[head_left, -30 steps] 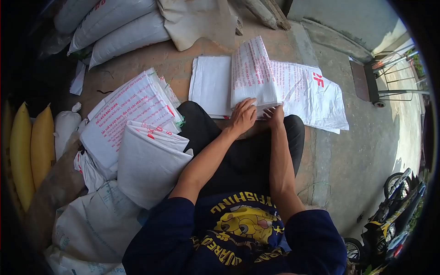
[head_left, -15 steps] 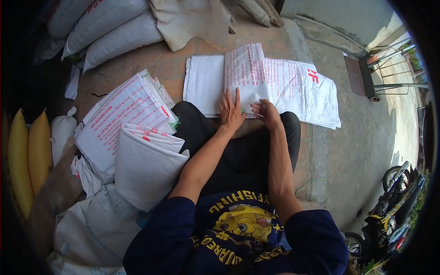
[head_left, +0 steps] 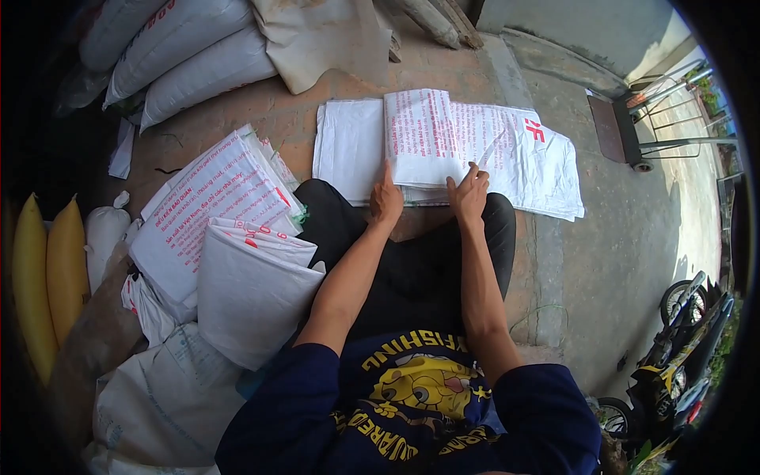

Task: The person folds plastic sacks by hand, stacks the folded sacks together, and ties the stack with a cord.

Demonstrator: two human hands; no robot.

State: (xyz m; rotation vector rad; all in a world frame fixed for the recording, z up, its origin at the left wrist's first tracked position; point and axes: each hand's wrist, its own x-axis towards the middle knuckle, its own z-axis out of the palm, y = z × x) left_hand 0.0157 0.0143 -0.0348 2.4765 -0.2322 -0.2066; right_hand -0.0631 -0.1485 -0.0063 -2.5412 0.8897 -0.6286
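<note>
so the folded white plastic sack with red print [head_left: 419,131] is lying on the flat white sacks [head_left: 522,150] past your knees, left hand [head_left: 386,198] at its near left corner, index finger out, can't tell if it's pinching, right hand [head_left: 470,194] loosely open, fingers spread by the near right corner

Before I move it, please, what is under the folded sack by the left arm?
Printed sacks run under the folded sack at its upper-left edge. What its middle covers cannot be seen.
</note>
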